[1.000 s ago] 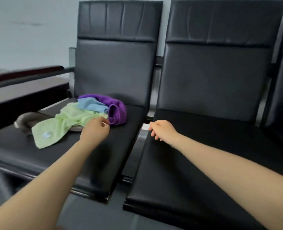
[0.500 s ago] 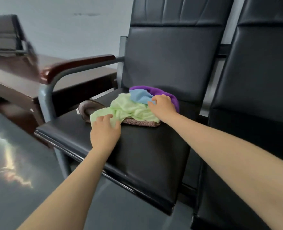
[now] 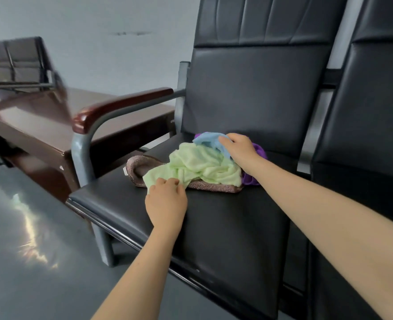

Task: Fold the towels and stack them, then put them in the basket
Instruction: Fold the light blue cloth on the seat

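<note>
Seat: black padded chair seat (image 3: 225, 227), leftmost of a row, bearing the whole pile of towels at its back half
Green towel: pale green towel (image 3: 200, 166), crumpled, uppermost and widest in the pile, front corner drawn toward the seat's front left
Blue towel: light blue towel (image 3: 208, 139), bunched at the back of the pile, partly over the green one
Purple towel: purple towel (image 3: 257, 151), mostly hidden behind the wrist, showing at the back and right of the pile
Brown towel: brownish-pink towel (image 3: 140, 168), lowest layer, flat on the seat, left end curled up, right edge showing under the green one
Left hand: left hand (image 3: 166, 200), back uppermost, fingers curled down onto the green towel's front corner, pinching it against the seat
Right hand: right hand (image 3: 239, 148), laid over the top of the pile, fingers bent round the blue towel; thumb hidden
Basket: out of view
Armrest: dark red wooden armrest (image 3: 119, 107) on a grey metal frame, left of the seat
Neighbouring chair: second black chair (image 3: 364, 135), just beside, on the right
Table: reddish-brown table (image 3: 40, 121), left of the armrest, against a pale wall
Floor: grey, glossy floor (image 3: 29, 250), with a bright reflection
</note>
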Available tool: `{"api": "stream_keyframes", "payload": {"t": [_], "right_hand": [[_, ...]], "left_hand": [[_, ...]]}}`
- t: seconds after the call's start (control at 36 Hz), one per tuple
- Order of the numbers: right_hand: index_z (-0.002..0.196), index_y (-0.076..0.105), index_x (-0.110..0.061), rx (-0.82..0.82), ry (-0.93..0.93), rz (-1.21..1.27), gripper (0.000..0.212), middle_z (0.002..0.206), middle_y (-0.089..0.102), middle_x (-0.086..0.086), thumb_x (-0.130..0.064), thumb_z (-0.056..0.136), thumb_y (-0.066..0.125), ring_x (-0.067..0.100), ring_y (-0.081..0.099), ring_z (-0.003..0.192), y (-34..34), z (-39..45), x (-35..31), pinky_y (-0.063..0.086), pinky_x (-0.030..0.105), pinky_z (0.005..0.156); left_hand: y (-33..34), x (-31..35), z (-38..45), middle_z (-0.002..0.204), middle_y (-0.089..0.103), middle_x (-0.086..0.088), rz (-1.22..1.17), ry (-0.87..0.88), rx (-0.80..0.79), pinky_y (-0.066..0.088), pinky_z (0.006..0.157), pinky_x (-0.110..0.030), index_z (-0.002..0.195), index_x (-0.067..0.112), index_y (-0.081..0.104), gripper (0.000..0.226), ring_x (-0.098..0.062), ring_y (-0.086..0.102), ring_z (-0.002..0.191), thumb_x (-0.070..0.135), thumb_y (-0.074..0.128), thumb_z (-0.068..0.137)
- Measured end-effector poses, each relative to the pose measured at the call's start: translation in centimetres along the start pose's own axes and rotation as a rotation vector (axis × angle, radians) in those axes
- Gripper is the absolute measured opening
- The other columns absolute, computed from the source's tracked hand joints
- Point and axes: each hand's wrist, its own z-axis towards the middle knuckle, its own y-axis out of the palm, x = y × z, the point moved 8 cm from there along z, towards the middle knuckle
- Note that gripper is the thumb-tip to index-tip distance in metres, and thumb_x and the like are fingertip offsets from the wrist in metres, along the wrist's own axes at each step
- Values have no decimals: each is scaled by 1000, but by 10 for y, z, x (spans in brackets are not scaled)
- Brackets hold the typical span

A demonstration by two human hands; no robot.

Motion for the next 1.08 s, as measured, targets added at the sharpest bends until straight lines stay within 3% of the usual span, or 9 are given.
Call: {"api": "stream_keyframes", "payload": {"t": [0.11, 0.22, 0.36, 0.47, 0.56, 0.69, 0.89, 1.0, 1.08], "right_hand": [[67, 45, -20, 52, 64, 399, 32, 70, 44, -6, -23, 99, 48, 10, 41, 64, -33, -8, -44, 33, 22, 58], [78, 58, -19, 71, 103, 675, 23, 90, 59, 5, -25, 99, 51, 22, 56, 88, -71, -14, -74, 45, 35, 78], [85, 63, -17, 52, 108, 678, 19, 99, 63, 10, -26, 98, 53, 25, 61, 92, -116, -43, -83, 48, 38, 79], [91, 64, -15, 42, 147, 711, 17, 102, 66, 9, -28, 98, 56, 23, 64, 96, -147, -74, -73, 51, 38, 90], [103, 66, -9, 47, 176, 735, 22, 108, 68, 11, -29, 97, 57, 25, 66, 100, -174, -105, -60, 51, 40, 95], [120, 63, -6, 63, 241, 683, 35, 118, 67, 15, -32, 97, 58, 30, 65, 108, -217, -166, -33, 53, 43, 95], [104, 67, -11, 109, 312, 565, 27, 104, 69, 11, -35, 97, 57, 24, 66, 97, -275, -234, 12, 52, 35, 84], [91, 66, -16, 177, 359, 547, 19, 90, 68, 4, -30, 98, 55, 17, 64, 84, -304, -261, 43, 51, 29, 74], [94, 66, -16, 232, 415, 575, 18, 98, 69, 8, -29, 98, 56, 19, 65, 91, -319, -273, 69, 52, 31, 78]], "left_hand": [[-1, 1, -1, 116, 59, -6, -4, -11, -15, 43, 81, -37, 116, 22, 67, 34, -29, 54, 100, 29, 41, 96], [-9, 2, -5, 122, 55, -9, -113, -56, 29, 42, 78, -37, 118, 18, 65, 32, -33, 56, 100, 25, 44, 95], [-32, 11, -24, 132, 46, -12, -369, -112, 124, 38, 83, -37, 123, 11, 58, 32, -32, 51, 112, 21, 48, 95], [-39, 46, -34, 124, 54, -11, -537, -104, 42, 33, 83, -31, 118, 8, 60, 29, -27, 53, 108, 22, 44, 98], [-42, 101, -50, 105, 60, -2, -630, 60, -82, 33, 80, -27, 112, 6, 63, 27, -20, 55, 101, 19, 42, 100], [-27, 172, -89, 90, 68, -5, -698, 193, -306, 53, 80, -46, 92, 12, 66, 29, -26, 63, 84, 25, 41, 98], [8, 253, -167, 102, 69, -10, -1120, -90, -848, 53, 79, -38, 115, 16, 62, 46, -22, 63, 86, 49, 35, 100], [29, 293, -228, 105, 70, -9, -1283, -249, -1152, 52, 78, -35, 112, 16, 60, 47, -23, 66, 96, 53, 35, 99], [45, 312, -255, 82, 72, -1, -1240, -273, -1264, 49, 79, -32, 111, 12, 61, 45, -20, 64, 89, 49, 39, 98]]}}
